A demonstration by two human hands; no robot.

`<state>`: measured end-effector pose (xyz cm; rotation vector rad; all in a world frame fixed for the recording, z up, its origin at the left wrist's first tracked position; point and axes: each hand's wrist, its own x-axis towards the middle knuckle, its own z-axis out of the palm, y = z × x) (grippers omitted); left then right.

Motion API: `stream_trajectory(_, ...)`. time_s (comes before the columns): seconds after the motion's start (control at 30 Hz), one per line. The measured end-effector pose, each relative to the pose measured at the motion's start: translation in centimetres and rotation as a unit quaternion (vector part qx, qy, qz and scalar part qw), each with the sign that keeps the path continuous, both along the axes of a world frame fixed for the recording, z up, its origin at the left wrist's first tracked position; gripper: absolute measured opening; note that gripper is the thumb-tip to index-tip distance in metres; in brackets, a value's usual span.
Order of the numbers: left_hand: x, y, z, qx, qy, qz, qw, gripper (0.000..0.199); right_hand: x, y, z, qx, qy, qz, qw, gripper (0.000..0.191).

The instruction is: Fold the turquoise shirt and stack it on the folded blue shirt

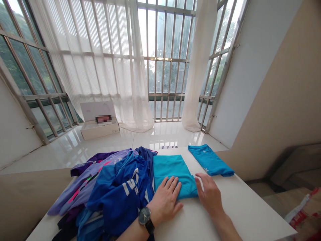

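Here, left hand (165,202) flat on folded teal shirt (173,172), right hand (209,195) open at its edge.
White lettering on the blue jersey (120,201) unreadable.

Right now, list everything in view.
folded T-shirt: one, turquoise, mid-table
folded top: one, blue, far right of table
heap of sports clothing: several, blue and purple, table's left
table: one, white, under the clothes
open box: one, white, on the floor
sheer curtains: two, white, at the windows
barred windows: several, grey, behind the curtains
packaging: one, red and tan, lower right corner
wristwatch: one, black, left wrist
left hand: one, flat on the T-shirt
right hand: one, at the T-shirt's edge
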<state>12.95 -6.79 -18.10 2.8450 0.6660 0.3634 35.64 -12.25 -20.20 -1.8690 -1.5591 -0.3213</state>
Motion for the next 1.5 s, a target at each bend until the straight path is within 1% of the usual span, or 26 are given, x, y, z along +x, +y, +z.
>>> stream_trajectory(0.03, 0.1, 0.0, 0.0, 0.004, -0.002, 0.001, 1.0, 0.065, -0.4, 0.0, -0.2, 0.006, -0.039, 0.044, 0.998, 0.046)
stream_trajectory(0.07, 0.1, -0.1, -0.1, 0.007, -0.006, 0.003, 1.0, 0.064, -0.9, 0.0, -0.5, -0.005, -0.078, 0.086, 0.993, 0.046)
stream_trajectory(0.13, 0.2, 0.0, -0.2, 0.01, -0.019, 0.009, 1.0, 0.062, -1.7, 0.1, -1.2, -0.057, -0.136, 0.148, 0.978, 0.054)
stream_trajectory(0.2, 0.2, 0.3, -0.4, 0.006, -0.025, 0.011, 1.0, 0.058, -2.2, 0.2, -1.7, -0.13, -0.16, 0.182, 0.962, 0.061)
stream_trajectory(0.27, 0.0, 0.7, -0.7, -0.001, -0.022, 0.019, 1.0, 0.056, -2.2, 0.2, -2.1, -0.193, -0.155, 0.191, 0.95, 0.064)
stream_trajectory(0.33, -0.3, 1.2, -1.0, -0.006, -0.013, 0.041, 0.999, 0.055, -2.1, 0.2, -2.2, -0.231, -0.143, 0.191, 0.943, 0.067)
stream_trajectory(0.43, -0.7, 1.5, -1.2, -0.013, 0.002, 0.074, 0.997, 0.055, -1.9, 0.0, -1.8, -0.255, -0.125, 0.194, 0.939, 0.068)
stream_trajectory(0.5, -0.8, 1.4, -1.1, -0.03, 0.009, 0.082, 0.996, 0.056, -1.5, 0.0, -1.3, -0.261, -0.113, 0.203, 0.937, 0.067)
stream_trajectory(0.57, -0.8, 1.0, -0.5, -0.051, 0.004, 0.076, 0.996, 0.056, -0.5, 0.0, -0.7, -0.259, -0.099, 0.218, 0.936, 0.064)
stream_trajectory(0.67, -0.6, 0.2, 0.7, -0.09, -0.015, 0.04, 0.995, 0.058, 1.9, 0.2, 0.3, -0.248, -0.071, 0.225, 0.939, 0.053)
stream_trajectory(0.73, -0.5, -0.2, 1.5, -0.116, -0.035, 0.005, 0.993, 0.055, 3.2, 0.2, 0.7, -0.225, -0.067, 0.207, 0.95, 0.046)
stream_trajectory(0.77, -0.4, -0.2, 1.7, -0.122, -0.048, -0.01, 0.991, 0.052, 3.4, 0.1, 0.7, -0.205, -0.072, 0.187, 0.958, 0.045)
stream_trajectory(0.83, -0.3, -0.1, 1.9, -0.112, -0.072, -0.017, 0.991, 0.044, 2.6, -0.6, 0.2, -0.153, -0.086, 0.134, 0.975, 0.046)
stream_trajectory(0.9, -0.3, 0.1, 1.7, -0.074, -0.074, 0.016, 0.994, 0.038, 0.5, -1.8, -0.9, -0.106, -0.095, 0.085, 0.986, 0.045)
stream_trajectory(0.93, -0.4, 0.3, 1.5, -0.053, -0.064, 0.038, 0.996, 0.036, -0.8, -2.5, -1.6, -0.089, -0.099, 0.076, 0.988, 0.042)
stream_trajectory(1.03, -0.5, 0.3, 1.2, -0.002, -0.018, 0.078, 0.997, 0.03, -4.0, -4.4, -3.3, -0.055, -0.13, 0.096, 0.985, 0.038)
stream_trajectory(1.1, -0.5, 0.1, 1.4, 0.019, 0.005, 0.083, 0.996, 0.027, -4.5, -5.0, -3.6, -0.043, -0.153, 0.119, 0.98, 0.039)
stream_trajectory(1.17, -0.5, -0.3, 1.8, 0.036, 0.023, 0.093, 0.995, 0.027, -3.6, -5.1, -3.5, -0.033, -0.169, 0.137, 0.975, 0.039)
stream_trajectory(1.23, -0.5, -0.5, 2.3, 0.044, 0.04, 0.101, 0.993, 0.031, -1.7, -4.9, -3.2, -0.02, -0.182, 0.144, 0.973, 0.037)
stream_trajectory(1.3, -0.4, -0.7, 2.7, 0.04, 0.048, 0.096, 0.993, 0.036, 0.5, -4.6, -3.1, -0.006, -0.186, 0.135, 0.973, 0.03)
stream_trajectory(1.37, -0.3, -0.7, 2.9, 0.036, 0.047, 0.078, 0.995, 0.039, 2.3, -4.3, -3.3, -0.006, -0.174, 0.127, 0.977, 0.025)
stream_trajectory(1.5, -0.1, -0.9, 2.7, 0.035, 0.025, 0.01, 0.999, 0.043, 4.3, -3.5, -3.7, -0.068, -0.116, 0.108, 0.985, 0.034)
